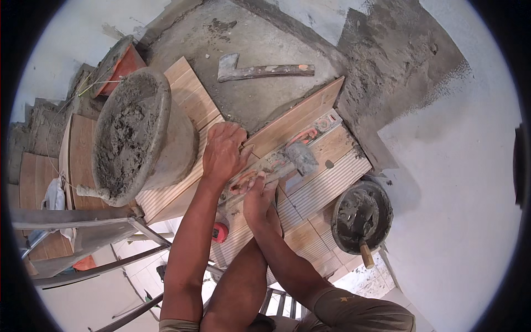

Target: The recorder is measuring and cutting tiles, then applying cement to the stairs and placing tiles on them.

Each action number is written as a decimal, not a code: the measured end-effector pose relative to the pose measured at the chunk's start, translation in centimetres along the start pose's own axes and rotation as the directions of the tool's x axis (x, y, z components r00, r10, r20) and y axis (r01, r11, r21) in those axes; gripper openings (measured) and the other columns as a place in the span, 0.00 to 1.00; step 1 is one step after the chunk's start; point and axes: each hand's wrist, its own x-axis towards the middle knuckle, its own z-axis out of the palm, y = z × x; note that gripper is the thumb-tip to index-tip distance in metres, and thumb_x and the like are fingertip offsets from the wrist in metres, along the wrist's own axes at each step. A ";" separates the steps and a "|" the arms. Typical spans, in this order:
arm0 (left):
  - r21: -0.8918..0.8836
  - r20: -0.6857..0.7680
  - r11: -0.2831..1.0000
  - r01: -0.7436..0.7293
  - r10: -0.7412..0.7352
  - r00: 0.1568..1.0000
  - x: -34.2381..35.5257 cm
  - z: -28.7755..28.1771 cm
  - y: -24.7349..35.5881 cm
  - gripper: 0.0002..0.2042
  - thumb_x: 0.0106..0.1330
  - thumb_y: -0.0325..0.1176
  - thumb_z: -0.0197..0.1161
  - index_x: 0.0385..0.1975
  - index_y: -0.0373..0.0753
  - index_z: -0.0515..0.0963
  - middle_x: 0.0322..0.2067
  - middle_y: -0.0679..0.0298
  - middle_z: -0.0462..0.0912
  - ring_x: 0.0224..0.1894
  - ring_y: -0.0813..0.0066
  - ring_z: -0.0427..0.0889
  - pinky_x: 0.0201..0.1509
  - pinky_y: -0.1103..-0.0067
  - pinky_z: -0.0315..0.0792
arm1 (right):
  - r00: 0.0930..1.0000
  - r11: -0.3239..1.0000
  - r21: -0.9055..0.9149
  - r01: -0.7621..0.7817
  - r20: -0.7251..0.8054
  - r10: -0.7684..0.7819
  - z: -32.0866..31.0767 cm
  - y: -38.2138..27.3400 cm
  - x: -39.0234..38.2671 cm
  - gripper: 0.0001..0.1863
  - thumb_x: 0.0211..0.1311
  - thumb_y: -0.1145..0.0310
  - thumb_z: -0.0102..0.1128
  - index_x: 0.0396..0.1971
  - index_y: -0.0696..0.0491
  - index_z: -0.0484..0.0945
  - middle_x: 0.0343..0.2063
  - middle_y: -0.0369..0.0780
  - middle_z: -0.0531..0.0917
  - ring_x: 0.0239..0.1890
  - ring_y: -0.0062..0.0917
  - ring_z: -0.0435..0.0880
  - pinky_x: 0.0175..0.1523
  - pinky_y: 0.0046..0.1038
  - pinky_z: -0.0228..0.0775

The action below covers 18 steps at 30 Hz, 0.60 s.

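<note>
My right hand (258, 200) is closed around the handle of a mallet with a grey, mortar-smeared head (302, 158). Beneath the mallet, a spirit level (324, 126) with orange-red parts lies along the foot of an upright wood-look tile (301, 113). At that tile's left end is my left hand (223, 152), its fingers curled over the edge and its thumb on the near side. Part of the level is hidden by the mallet and my right hand. Ribbed wood-look tiles (331, 176) form the step on the near side.
A large bucket of wet mortar (182, 141) stands left of my left hand. A hatchet (265, 71) lies on the rough concrete (182, 36) beyond. At right sits a smaller bucket (380, 195) with a wooden-handled tool (366, 254). A red tape measure (220, 232) and metal bars (99, 271) are nearer me.
</note>
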 end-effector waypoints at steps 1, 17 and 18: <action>-0.003 0.012 1.000 0.008 -0.008 1.000 0.1 0.0 0.0 0.13 0.49 0.34 0.73 0.32 0.40 0.77 0.39 0.58 0.79 0.51 0.56 0.76 0.60 0.64 0.64 | 0.998 0.999 -0.001 0.035 0.060 -0.035 0.0 0.0 0.0 0.10 0.73 0.64 0.48 0.38 0.57 0.69 0.24 0.38 0.73 0.18 0.21 0.73 0.23 0.26 0.70; 0.016 -0.049 1.000 -0.011 0.012 0.999 -0.2 0.0 -0.2 0.13 0.49 0.33 0.73 0.31 0.39 0.77 0.38 0.58 0.79 0.49 0.57 0.76 0.58 0.65 0.65 | 0.994 0.992 -0.121 0.042 0.109 -0.029 -2.8 0.9 1.1 0.10 0.72 0.65 0.52 0.42 0.55 0.65 0.30 0.41 0.78 0.23 0.22 0.76 0.28 0.28 0.75; 0.029 -0.044 1.000 0.004 -0.002 0.999 -0.5 -0.3 -0.5 0.13 0.49 0.34 0.73 0.31 0.39 0.77 0.38 0.58 0.78 0.49 0.57 0.76 0.58 0.64 0.65 | 0.990 0.953 -0.295 -0.062 0.103 0.096 -2.1 0.3 0.5 0.10 0.73 0.62 0.49 0.35 0.53 0.65 0.25 0.39 0.75 0.21 0.24 0.75 0.27 0.30 0.75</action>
